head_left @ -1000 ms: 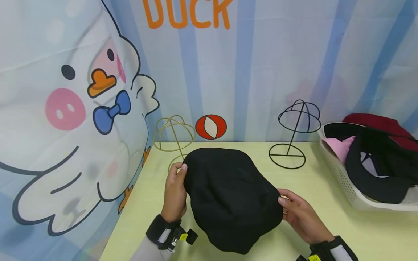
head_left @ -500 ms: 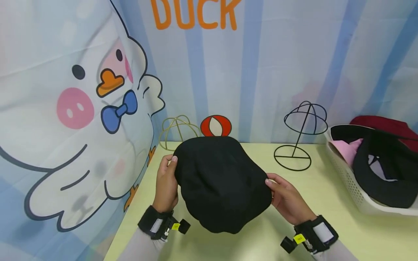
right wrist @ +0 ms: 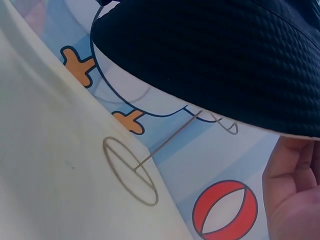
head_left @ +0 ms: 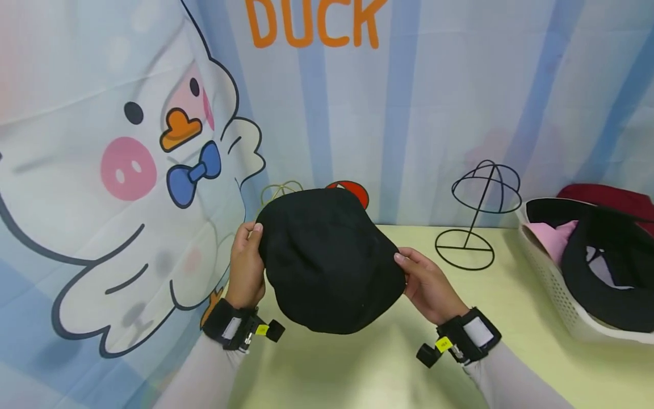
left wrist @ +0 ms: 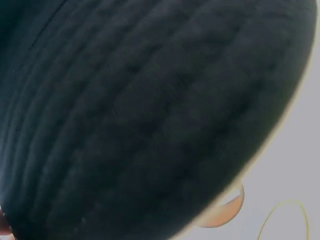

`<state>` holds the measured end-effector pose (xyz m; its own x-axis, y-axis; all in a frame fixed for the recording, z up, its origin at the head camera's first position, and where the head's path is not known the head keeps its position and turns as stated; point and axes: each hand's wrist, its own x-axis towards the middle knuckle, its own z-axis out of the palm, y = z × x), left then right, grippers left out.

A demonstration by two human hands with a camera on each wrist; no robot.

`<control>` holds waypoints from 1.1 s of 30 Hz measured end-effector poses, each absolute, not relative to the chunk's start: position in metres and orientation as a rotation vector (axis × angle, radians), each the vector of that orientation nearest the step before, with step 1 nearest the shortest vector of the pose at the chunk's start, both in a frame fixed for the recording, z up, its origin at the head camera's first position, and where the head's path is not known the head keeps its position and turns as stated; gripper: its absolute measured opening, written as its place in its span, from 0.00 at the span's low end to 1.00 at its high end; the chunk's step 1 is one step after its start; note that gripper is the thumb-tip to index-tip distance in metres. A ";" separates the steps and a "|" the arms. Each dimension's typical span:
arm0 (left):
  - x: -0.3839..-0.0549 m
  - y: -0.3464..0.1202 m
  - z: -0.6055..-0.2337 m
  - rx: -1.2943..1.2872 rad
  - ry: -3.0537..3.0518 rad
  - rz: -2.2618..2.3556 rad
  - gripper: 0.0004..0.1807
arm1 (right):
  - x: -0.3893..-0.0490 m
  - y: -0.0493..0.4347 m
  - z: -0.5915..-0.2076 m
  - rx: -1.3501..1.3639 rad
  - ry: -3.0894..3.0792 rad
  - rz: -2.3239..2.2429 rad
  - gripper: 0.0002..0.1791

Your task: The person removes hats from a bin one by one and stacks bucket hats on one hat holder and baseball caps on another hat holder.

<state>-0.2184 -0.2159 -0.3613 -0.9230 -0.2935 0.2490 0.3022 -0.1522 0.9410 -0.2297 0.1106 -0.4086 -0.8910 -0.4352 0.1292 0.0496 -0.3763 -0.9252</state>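
A black bucket hat is held up over the table by both hands. My left hand pinches its brim on the left, thumb uppermost. On the opposite side, the right hand grips the brim between thumb and fingers. Rows of stitching on the hat fill most of the left wrist view. In the right wrist view the hat's brim hangs in front of a gold wire hat stand, hiding much of its top. In the head view the hat covers most of that stand.
A black wire hat stand stands toward the back right of the pale yellow table. At the right is a white basket with a black hat, a maroon hat and pink cloth. A printed curtain hangs behind.
Both hands have moved the hat up and away toward the gold stand, now covering more of it. The brim's near edge has risen. The head view has turned slightly left.
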 end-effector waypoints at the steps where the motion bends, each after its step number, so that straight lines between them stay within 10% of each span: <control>1: -0.220 -0.218 -0.360 -0.005 -1.745 -2.117 0.10 | -0.232 0.110 -0.406 -0.514 1.549 -2.331 0.08; 33: -0.266 -0.252 -0.294 0.124 -1.821 -2.059 0.08 | -0.287 0.063 -0.331 -0.433 1.630 -2.435 0.07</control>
